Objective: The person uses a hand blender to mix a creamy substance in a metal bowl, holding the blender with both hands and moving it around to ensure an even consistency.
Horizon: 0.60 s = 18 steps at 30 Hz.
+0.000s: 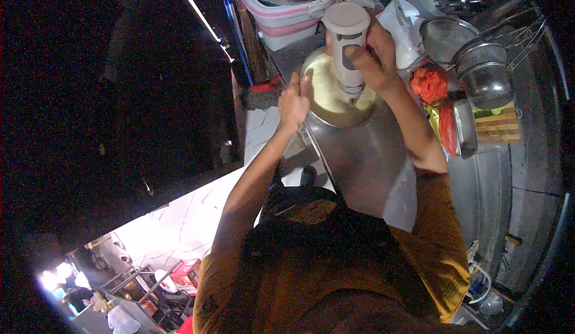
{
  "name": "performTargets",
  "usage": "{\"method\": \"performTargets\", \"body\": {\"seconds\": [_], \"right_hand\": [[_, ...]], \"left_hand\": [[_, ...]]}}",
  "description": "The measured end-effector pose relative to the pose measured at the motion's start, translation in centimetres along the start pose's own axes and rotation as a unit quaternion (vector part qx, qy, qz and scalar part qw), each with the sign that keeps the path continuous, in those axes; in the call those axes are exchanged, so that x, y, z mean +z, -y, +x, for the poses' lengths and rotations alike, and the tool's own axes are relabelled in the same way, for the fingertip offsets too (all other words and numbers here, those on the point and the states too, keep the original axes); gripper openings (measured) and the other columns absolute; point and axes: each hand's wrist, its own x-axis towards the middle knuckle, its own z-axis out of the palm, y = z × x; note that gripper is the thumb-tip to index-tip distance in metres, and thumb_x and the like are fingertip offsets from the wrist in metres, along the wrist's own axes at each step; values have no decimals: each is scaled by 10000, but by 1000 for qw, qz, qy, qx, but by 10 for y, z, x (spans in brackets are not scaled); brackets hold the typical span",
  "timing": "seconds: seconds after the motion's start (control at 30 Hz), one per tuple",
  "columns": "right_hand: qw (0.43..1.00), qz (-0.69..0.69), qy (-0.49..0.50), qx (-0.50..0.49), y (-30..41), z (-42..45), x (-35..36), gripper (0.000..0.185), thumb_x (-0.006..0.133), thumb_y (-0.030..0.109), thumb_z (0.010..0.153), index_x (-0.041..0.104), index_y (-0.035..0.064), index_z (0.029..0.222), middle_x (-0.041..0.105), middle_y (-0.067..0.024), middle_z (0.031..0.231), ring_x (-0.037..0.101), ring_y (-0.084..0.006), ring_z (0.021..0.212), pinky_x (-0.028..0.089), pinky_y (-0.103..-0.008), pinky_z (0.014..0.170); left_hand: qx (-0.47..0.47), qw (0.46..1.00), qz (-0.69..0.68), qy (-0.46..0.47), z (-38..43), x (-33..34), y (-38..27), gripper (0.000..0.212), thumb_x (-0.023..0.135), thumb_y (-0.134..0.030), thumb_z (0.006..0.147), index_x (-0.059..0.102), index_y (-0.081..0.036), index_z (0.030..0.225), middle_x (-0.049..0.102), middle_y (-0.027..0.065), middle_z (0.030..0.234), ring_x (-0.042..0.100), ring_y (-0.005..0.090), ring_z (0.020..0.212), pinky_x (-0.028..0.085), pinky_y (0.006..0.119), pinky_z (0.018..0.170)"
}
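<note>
A white hand blender [347, 60] stands upright over a round metal bowl [342, 123], its lower end reaching down into a pale yellow mixture [321, 82]. My right hand [376, 62] grips the blender's body from the right, with the thumb across the dark button area. On the bowl's left rim rests my left hand [295, 101], fingers along the edge and thumb at the inner side. The bowl is on a metal worktop [364, 154], near its left edge. The blender's tip is hidden in the mixture.
Behind the bowl stands a pink and white tub [287, 24]. Metal strainers [449, 37], a whisk [525, 33], a red plastic bag [429, 82], a metal tray [466, 129] and a slatted wooden board [498, 126] lie at the right. A broom [251, 42] stands left of the tub.
</note>
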Motion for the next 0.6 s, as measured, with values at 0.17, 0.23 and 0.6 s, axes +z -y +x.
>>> {"method": "performTargets", "body": {"seconds": [0.17,0.23,0.6], "right_hand": [[995,-80,-19,-62,2,13,-4,375,483,214,719,445,-30,1001,536,-91,870,514,-145,769,410,-271,725],[993,-95,-24,-71,-7,20,-8,366,479,182,717,435,-32,1010,534,-98,870,513,-148,784,405,-274,743],[990,-93,-17,-102,-22,36,-4,366,473,158,719,415,-29,1029,535,-91,824,510,-144,763,409,-268,710]], "left_hand": [[11,1000,-7,-10,0,1,3,440,304,-393,876,376,-109,1204,564,244,905,526,420,853,399,478,738],[11,1000,-7,-9,0,2,6,444,299,-397,876,373,-109,1206,565,243,901,525,421,851,399,479,739],[5,1000,-12,4,1,1,4,437,284,-423,874,384,-146,1196,565,251,897,526,427,844,394,487,742]]}}
